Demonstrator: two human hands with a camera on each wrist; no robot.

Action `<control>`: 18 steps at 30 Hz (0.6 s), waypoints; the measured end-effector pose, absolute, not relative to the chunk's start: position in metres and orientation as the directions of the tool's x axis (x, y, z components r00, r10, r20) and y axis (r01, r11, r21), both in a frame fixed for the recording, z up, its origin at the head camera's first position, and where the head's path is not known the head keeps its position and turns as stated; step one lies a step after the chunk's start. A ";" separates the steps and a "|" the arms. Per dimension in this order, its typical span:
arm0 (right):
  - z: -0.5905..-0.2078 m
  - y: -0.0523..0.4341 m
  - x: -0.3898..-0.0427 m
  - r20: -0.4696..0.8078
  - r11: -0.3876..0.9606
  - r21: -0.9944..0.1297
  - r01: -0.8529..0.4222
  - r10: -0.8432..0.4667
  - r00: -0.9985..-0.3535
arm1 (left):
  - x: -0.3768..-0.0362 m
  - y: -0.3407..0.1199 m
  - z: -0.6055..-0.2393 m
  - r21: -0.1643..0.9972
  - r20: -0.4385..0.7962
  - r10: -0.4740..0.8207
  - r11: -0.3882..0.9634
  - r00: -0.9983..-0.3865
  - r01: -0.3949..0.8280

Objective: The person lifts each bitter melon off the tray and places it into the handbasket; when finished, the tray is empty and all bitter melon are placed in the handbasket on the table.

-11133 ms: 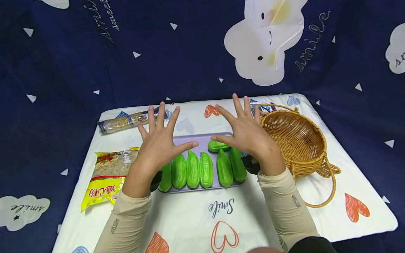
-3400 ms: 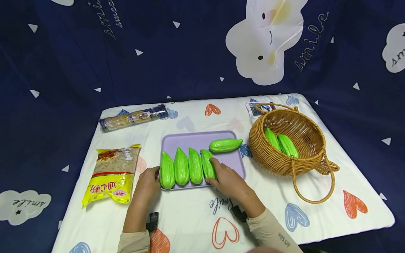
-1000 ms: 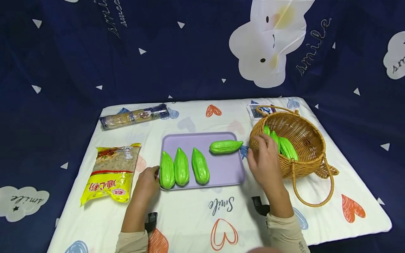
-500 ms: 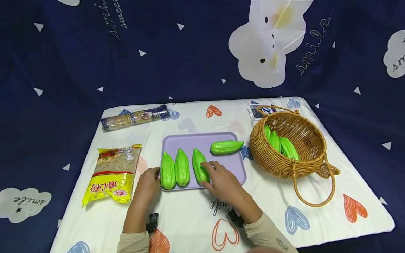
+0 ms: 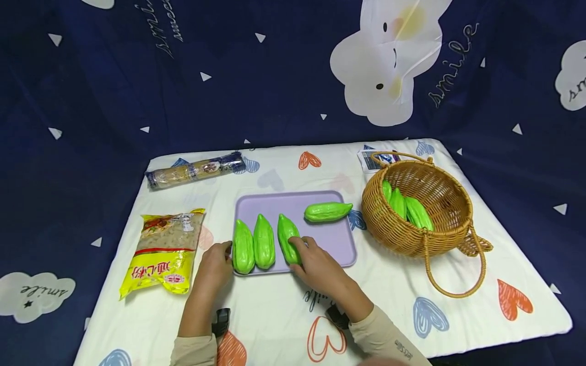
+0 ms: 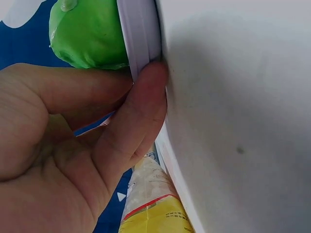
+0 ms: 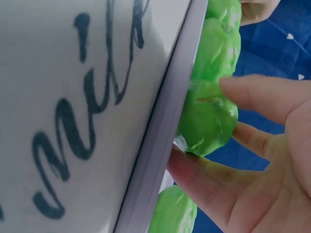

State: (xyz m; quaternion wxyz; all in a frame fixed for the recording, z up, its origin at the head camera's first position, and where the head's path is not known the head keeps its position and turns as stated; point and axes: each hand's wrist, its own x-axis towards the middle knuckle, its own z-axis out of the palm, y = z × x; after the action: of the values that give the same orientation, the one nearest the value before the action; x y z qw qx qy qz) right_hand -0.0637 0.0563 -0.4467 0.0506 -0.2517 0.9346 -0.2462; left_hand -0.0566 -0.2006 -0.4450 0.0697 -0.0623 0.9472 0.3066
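The green gourd point(image 5: 286, 229) on the tray point(image 5: 336, 241), under the right hand point(image 5: 320, 272), looks light, stiff and slippery, best held round its fat middle; that grip pinches its near half, while the left hand point(image 5: 214, 267) pinches the tray's rim. Four gourds lie there, three show in one basket point(image 5: 389, 236), with one bag point(image 5: 155, 269) and one long packet point(image 5: 194, 171) leftward.

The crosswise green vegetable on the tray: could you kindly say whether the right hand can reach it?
Probably yes: the crosswise green vegetable lies uncovered beyond the right hand, with bare tray between, though that hand holds another green vegetable.
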 end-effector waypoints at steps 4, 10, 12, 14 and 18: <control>-0.447 0.055 -0.064 0.029 0.748 -0.504 -0.432 -0.485 -0.874 | -0.057 -0.200 -0.446 0.569 -0.173 -0.076 0.806 -0.982 -0.162; -0.441 0.058 -0.063 0.043 0.742 -0.522 -0.421 -0.470 -0.881 | -0.057 -0.199 -0.447 0.574 -0.173 -0.072 0.803 -0.982 -0.159; -0.436 0.061 -0.062 0.066 0.735 -0.532 -0.420 -0.459 -0.886 | -0.057 -0.199 -0.447 0.572 -0.173 -0.073 0.804 -0.982 -0.160; -0.429 0.065 -0.061 0.097 0.725 -0.544 -0.423 -0.446 -0.890 | -0.057 -0.199 -0.447 0.569 -0.179 -0.079 0.805 -0.981 -0.168; -0.410 0.077 -0.060 0.189 0.704 -0.562 -0.434 -0.401 -0.896 | -0.057 -0.199 -0.445 0.566 -0.180 -0.081 0.807 -0.980 -0.171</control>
State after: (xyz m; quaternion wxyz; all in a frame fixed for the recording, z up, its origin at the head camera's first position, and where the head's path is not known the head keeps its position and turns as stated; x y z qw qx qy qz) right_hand -0.0604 0.0770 -0.4103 -0.0262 -0.2263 0.9228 -0.3107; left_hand -0.0575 -0.1991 -0.4455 0.0738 -0.0663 0.9476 0.3036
